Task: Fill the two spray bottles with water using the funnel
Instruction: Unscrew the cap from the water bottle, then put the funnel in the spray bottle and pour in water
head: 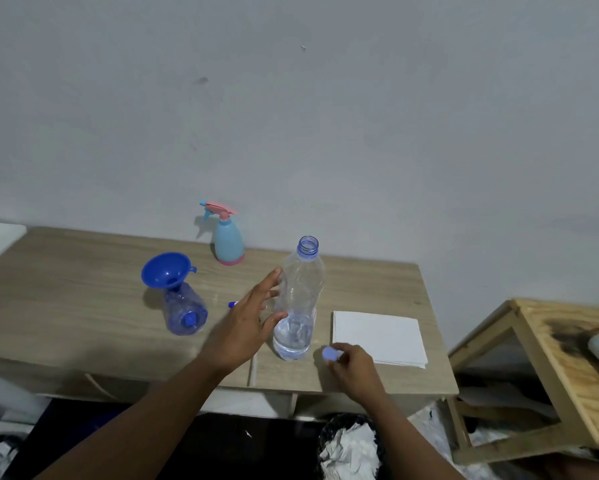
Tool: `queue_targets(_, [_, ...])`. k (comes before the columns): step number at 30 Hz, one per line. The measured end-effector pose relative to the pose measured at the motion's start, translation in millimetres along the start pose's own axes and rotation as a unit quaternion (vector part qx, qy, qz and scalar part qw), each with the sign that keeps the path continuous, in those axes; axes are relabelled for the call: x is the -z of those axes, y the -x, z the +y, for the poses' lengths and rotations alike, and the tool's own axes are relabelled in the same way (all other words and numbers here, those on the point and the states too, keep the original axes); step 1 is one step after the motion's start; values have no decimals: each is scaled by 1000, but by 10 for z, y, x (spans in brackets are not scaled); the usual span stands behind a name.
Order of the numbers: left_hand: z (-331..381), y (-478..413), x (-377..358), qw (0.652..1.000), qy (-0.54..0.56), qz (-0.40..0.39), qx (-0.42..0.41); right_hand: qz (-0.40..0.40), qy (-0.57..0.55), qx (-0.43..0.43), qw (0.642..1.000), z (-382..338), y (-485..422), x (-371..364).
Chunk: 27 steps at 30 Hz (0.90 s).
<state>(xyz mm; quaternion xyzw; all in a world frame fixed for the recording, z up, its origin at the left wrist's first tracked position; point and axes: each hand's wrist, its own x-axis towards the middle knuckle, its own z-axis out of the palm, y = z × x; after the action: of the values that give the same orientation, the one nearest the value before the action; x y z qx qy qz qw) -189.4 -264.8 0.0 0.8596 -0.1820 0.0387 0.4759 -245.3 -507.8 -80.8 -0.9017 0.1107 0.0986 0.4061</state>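
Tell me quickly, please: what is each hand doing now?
Left hand: open, fingers spread beside the water bottle, not clearly gripping it.
Right hand: closed on the blue bottle cap.

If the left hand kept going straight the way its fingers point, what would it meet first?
The left hand is open, fingers aimed up and right at the uncapped water bottle. It would meet the bottle's side almost at once; the fingertips look close to touching already, though depth is unclear.

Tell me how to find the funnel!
Look at the wooden table against the grey wall, on its left part. A clear blue bottle stands there, and the funnel sits in its neck. It is the only solid dark blue, cone-shaped thing.
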Motion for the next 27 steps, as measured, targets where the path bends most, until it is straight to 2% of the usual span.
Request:
queue_targets(6, [43, -7, -3, 1000, 19, 9, 0, -34, 55, 2, 998, 258, 48, -256])
queue_targets(10, [35, 8, -1, 1000, 17, 10, 6, 34, 1, 13, 999, 235, 153, -272])
queue_targets(14, [-2, 22, 36, 1000, -13, -6, 7, 120, -114, 121, 979, -108, 176, -144])
queue_targets(17, [-58, 51, 71, 998, -63, -21, -6, 121, -145, 175, 966, -486, 130, -46])
queue_targets(20, [-93, 75, 114, 995, -90, -28, -27, 112, -125, 220, 961, -768, 94, -14])
queue_targets(24, [-139, 188, 226, 997, -74, -5, -15, 123, -159, 193, 960, -991, 81, -84])
queue_targets(27, [-245, 337, 409, 997, -61, 57, -6, 152, -187, 175, 955, -1133, 62, -165])
